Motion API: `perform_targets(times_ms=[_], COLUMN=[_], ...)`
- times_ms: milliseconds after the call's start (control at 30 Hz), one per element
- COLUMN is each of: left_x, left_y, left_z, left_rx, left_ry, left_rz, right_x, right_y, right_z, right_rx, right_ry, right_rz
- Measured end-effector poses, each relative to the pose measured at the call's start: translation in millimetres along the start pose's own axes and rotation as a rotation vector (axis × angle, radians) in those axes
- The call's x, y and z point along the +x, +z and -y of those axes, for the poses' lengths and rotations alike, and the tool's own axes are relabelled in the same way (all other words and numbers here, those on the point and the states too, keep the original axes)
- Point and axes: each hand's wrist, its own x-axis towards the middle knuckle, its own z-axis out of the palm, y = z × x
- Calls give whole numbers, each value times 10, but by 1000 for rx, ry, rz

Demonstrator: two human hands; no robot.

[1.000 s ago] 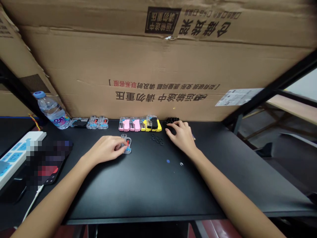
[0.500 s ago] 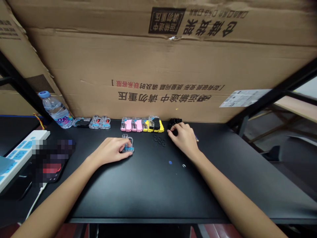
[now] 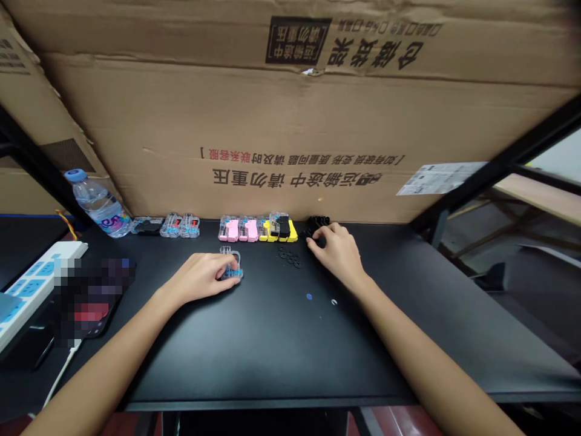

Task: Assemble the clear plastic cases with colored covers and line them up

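Note:
My left hand (image 3: 200, 275) rests on the dark table, its thumb and fingers closed on the lower right part of a clear plastic case (image 3: 236, 257) with light blue parts inside. Farther right, my right hand (image 3: 338, 251) reaches into a pile of small black parts (image 3: 319, 221), fingers curled and thumb close to the fingertips. Whatever its fingertips pinch is too small to make out. Several black rings (image 3: 290, 257) lie loose just left of this hand. Nearer to me are a small blue disc (image 3: 309, 297) and a small pale C-shaped piece (image 3: 334, 301).
Along the cardboard wall (image 3: 290, 121) stand clear cases with pink parts (image 3: 233, 230), cases with yellow and black parts (image 3: 284, 228), and more clear cases (image 3: 171, 224). A water bottle (image 3: 102, 206), a white power strip (image 3: 40, 284) and a phone (image 3: 97, 297) are on the left.
The whole view has shifted slightly, so things sit a little farther left. My right fingers have moved slightly at the black parts; my left hand keeps its hold on the clear case.

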Motion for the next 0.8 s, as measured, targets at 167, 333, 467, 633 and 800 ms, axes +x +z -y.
perform_targets(times_ms=[167, 333, 467, 633, 800], left_x=[-8, -9, -5, 18, 40], left_y=[1, 16, -3, 21, 140], left_z=[15, 66, 77, -23, -79], left_rx=[10, 68, 102, 83, 83], left_ry=[9, 62, 123, 160, 215], left_rz=[16, -11, -19, -80, -105], right_x=[-17, -5, -86, -295, -400], right_y=[-58, -320, -461, -353, -208], right_z=[25, 185, 599, 1026, 1077], right_rx=[91, 402, 774, 978, 912], right_ry=[74, 112, 59, -48, -164], right_rz=[25, -321, -139, 385, 450])
